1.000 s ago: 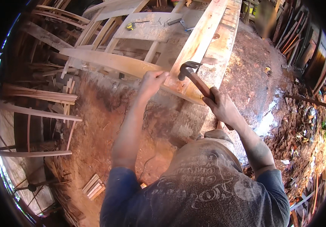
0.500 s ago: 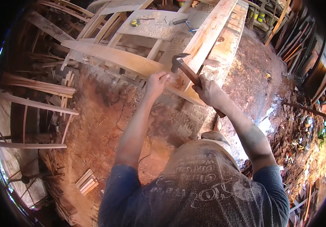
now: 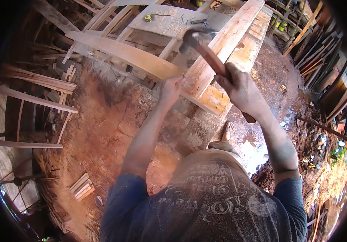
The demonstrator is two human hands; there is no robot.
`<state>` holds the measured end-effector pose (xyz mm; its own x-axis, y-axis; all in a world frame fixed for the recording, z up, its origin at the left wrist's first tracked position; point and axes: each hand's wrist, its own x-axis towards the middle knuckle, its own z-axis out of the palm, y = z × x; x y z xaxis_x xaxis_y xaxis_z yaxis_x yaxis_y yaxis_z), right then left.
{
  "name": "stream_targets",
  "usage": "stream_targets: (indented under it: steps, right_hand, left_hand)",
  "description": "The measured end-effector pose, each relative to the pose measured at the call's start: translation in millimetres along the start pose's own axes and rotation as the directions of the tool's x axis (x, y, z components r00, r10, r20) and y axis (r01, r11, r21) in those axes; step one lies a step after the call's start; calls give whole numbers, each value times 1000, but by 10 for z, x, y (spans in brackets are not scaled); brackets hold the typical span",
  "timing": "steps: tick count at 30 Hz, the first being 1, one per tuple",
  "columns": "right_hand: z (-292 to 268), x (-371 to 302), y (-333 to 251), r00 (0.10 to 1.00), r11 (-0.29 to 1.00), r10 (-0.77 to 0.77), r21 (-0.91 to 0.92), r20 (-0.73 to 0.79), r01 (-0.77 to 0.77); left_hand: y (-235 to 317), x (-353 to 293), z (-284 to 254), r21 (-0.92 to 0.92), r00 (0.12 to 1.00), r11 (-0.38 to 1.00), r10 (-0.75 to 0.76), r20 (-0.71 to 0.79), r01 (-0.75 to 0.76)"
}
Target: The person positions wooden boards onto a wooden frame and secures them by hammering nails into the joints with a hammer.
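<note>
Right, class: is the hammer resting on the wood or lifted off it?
Lifted off: the right hand holds the hammer, its blurred head clear of the wood.

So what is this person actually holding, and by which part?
The right hand grips a hammer by the lower part of its wooden handle. The left hand looks pinched; whether it holds something small cannot be told.
</note>
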<state>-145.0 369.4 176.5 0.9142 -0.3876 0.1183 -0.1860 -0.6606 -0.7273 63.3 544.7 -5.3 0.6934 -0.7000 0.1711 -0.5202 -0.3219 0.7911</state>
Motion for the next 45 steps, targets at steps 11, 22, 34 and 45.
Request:
stream_targets:
  steps: [11, 22, 34, 45]
  right_hand:
    - [36, 129, 84, 992, 990, 17, -142, 126, 1]
    - [132, 13, 134, 964, 970, 164, -210, 208, -119]
    - [100, -14, 16, 984, 983, 47, -165, -174, -76]
    - [-425, 78, -718, 918, 943, -9, 302, -397, 141]
  left_hand:
    - [49, 3, 64, 108, 956, 964, 256, -146, -241]
    - [24, -20, 105, 55, 976, 984, 177, -129, -171]
    - [106, -296, 107, -67, 956, 995, -85, -282, 69]
    - [47, -374, 147, -94, 932, 992, -116, -344, 89]
